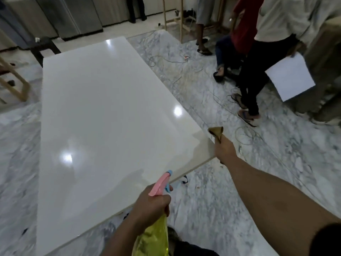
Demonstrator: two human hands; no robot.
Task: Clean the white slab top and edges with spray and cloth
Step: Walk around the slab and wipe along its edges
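Observation:
A large glossy white slab (pixel 103 111) lies flat in front of me, running from the near left to the far middle. My left hand (pixel 149 202) grips a spray bottle (pixel 155 235) with a yellow body and a pink and blue trigger head, its nozzle aimed over the slab's near edge. At the slab's near right corner my right hand (pixel 224 150) is closed around a brown cloth (pixel 216 133), pressed against the corner edge. A damp streak shows on the slab near that corner.
Grey-veined marble floor (pixel 230 191) surrounds the slab, with loose cables (pixel 247 135) lying on the right. Several people stand at the back right, one holding a white sheet (pixel 290 78). A wooden frame (pixel 13 82) stands at the left, cabinets at the back.

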